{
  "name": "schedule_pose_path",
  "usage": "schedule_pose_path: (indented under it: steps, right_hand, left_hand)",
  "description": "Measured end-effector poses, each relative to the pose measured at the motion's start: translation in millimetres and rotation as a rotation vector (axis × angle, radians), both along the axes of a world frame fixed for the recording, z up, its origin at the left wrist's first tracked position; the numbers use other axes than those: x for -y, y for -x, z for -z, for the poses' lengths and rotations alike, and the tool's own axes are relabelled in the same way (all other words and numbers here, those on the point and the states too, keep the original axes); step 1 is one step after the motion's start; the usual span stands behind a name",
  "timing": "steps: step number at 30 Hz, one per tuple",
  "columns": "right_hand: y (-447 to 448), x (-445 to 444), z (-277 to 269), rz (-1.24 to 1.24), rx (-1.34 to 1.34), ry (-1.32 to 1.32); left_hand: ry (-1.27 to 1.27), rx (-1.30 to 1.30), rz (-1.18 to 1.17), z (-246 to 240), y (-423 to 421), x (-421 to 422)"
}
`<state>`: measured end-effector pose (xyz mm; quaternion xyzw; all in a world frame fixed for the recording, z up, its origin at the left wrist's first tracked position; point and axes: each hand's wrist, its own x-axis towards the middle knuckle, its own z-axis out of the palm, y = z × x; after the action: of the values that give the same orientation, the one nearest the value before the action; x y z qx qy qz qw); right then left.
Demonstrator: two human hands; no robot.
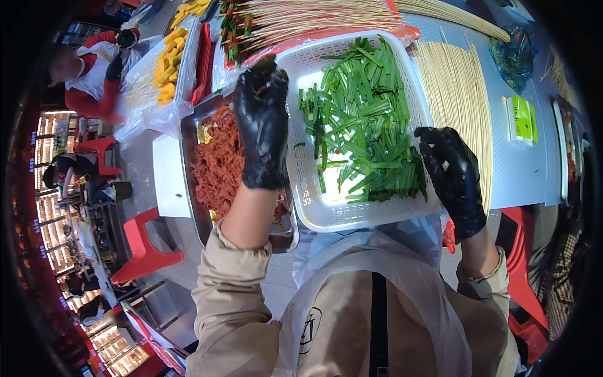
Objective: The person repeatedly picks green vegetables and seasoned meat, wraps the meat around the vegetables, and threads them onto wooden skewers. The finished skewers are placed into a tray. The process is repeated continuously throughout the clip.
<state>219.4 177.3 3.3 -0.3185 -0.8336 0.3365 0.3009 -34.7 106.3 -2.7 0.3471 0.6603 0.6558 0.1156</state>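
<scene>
My left hand (264, 125), in a black glove, is raised between the metal tray (191, 155) of raw red meat pieces (219, 158) and the white plastic basket (301, 207). Its fingers curl inward, and I cannot tell if they hold anything. Cut green leafy stalks (372, 108), likely chives, lie in the basket. My right hand (452, 174), gloved in black too, is at the basket's right rim, over the ends of a bundle of bare wooden skewers (454, 80). Its fingers are bent; whether something is between them is unclear.
Above the basket, loaded skewers (240, 33) lie in a red tray (410, 33). At right are a green-and-white packet (521, 120) and a crumpled plastic bag (516, 56). A person (89, 70) in red sleeves works at upper left beside yellow pieces (169, 61). Red stools (141, 249) flank the table.
</scene>
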Motion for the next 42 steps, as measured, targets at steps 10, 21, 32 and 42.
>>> schedule_pose_path:
  steps: [10, 21, 32, 42]
  right_hand:
    - [-1.9, -8.4, -7.5, -0.649, 0.379, -0.278]
    - [10.2, -24.9, 28.1, -0.971, 0.512, -0.588]
    - [13.0, -27.8, 19.0, -0.846, 0.594, -0.23]
    - [5.1, -32.3, 10.3, -0.645, 0.387, 0.314]
  left_hand:
    - [-0.07, 0.317, 0.104, 5.5, -54.4, 81.5]
    - [-0.098, 0.32, 0.202, 11.8, -75.8, 89.5]
    - [-0.087, 0.293, 0.224, 20.9, -84.8, 85.5]
    - [0.135, -0.031, 0.48, 33.1, -112.6, 66.0]
